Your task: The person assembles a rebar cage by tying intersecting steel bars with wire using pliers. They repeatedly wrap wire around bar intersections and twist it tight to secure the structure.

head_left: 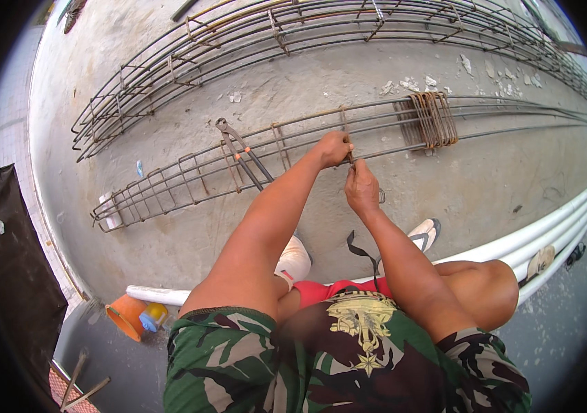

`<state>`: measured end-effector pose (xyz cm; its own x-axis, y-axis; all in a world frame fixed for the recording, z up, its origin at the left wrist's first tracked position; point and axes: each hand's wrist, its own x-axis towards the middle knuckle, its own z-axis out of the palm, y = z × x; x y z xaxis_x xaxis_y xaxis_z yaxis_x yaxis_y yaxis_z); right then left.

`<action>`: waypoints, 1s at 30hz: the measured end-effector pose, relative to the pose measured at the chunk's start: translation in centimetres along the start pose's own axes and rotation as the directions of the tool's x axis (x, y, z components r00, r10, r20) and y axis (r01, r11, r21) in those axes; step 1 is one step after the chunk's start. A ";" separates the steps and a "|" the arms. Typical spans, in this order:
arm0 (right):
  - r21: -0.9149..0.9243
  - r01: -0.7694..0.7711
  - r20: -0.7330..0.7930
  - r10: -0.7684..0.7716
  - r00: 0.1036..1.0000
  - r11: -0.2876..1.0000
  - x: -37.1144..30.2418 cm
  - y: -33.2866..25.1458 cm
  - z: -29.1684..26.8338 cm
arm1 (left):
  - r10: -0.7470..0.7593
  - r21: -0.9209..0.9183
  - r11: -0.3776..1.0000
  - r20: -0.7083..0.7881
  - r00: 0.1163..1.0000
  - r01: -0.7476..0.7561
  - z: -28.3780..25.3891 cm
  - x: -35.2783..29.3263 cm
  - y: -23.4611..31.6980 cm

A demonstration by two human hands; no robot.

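Note:
A long steel rebar cage point(197, 168) lies across the concrete floor, square rusty stirrups set along its bars. At its near side, my left hand point(334, 149) is closed around a thin rusty stirrup point(346, 120). My right hand point(363, 187) is closed just below and to the right, fingertips pinched at the stirrup's lower end; what lies inside them is hidden. Further left, pincers point(236, 149) with dark handles and orange bands rest on the cage. A tight bundle of rusty stirrups point(434, 120) hangs on the bars to the right.
Larger assembled rebar cages point(276, 34) lie along the far side. Pale broken chips point(410, 85) are scattered between. White pipes point(548, 237) run near my knees at the right. An orange container point(126, 316) stands at the lower left, and a dark sheet point(14, 241) lies at the left edge.

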<state>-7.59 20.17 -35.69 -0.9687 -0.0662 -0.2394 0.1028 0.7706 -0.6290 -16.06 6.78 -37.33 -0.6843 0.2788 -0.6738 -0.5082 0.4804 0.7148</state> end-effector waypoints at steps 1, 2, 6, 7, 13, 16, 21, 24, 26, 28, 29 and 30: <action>0.053 -0.024 0.006 0.024 1.000 0.998 0.0 0.3 0.0 | -0.020 -0.034 0.999 0.003 1.000 0.020 -0.1 -0.1 0.0; 0.107 -0.048 -0.015 0.050 0.999 0.993 0.1 0.8 0.2 | -0.028 -0.062 0.998 0.009 1.000 0.028 0.0 0.0 -0.2; 0.366 -0.241 0.011 0.254 0.967 0.899 0.5 2.3 1.5 | 0.048 -0.084 0.995 -0.011 0.999 -0.049 0.2 0.3 -0.7; 0.434 -0.313 0.050 0.324 0.945 0.845 0.6 2.6 1.7 | 0.095 -0.065 0.993 -0.025 0.995 -0.097 0.2 0.3 -0.7; 0.557 -0.634 0.320 0.567 0.760 0.536 1.5 -1.7 -1.2 | -0.036 -0.157 0.985 0.218 0.975 0.071 -0.2 0.0 -1.7; 0.442 -0.532 0.233 0.481 0.845 0.722 1.0 -1.0 -1.6 | -0.001 -0.123 0.992 0.219 0.976 0.029 0.1 0.4 -1.9; -0.265 -0.158 0.230 0.222 0.948 0.951 -1.5 0.1 -2.9 | 0.135 -0.077 0.989 0.166 0.977 -0.124 0.4 0.1 -2.5; -0.425 0.004 0.348 0.159 0.924 0.905 -0.7 -2.2 -3.3 | 0.174 -0.068 0.984 0.145 0.974 -0.166 0.5 0.1 -2.8; -0.446 0.054 0.343 0.116 0.932 0.893 1.2 -3.3 -3.9 | 0.175 -0.073 0.983 0.145 0.974 -0.166 0.6 0.2 -3.0; -0.404 0.013 0.247 0.096 0.964 0.915 4.0 -3.7 -5.2 | 0.160 -0.076 0.986 0.148 0.976 -0.150 0.5 0.5 -3.2; -0.332 -0.056 0.199 0.128 0.972 0.942 4.4 -2.8 -5.4 | 0.171 -0.063 0.984 0.143 0.975 -0.164 0.5 0.5 -3.1; -0.255 -0.125 0.156 0.169 0.973 0.959 4.8 -1.0 -5.2 | 0.179 -0.054 0.983 0.143 0.973 -0.173 0.7 0.6 -3.1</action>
<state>-13.52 22.39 -32.37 -0.8900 -0.0334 -0.4546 0.1624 0.9087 -0.3846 -14.57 6.06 -40.08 -0.6825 0.4761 -0.5545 -0.4094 0.3794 0.8297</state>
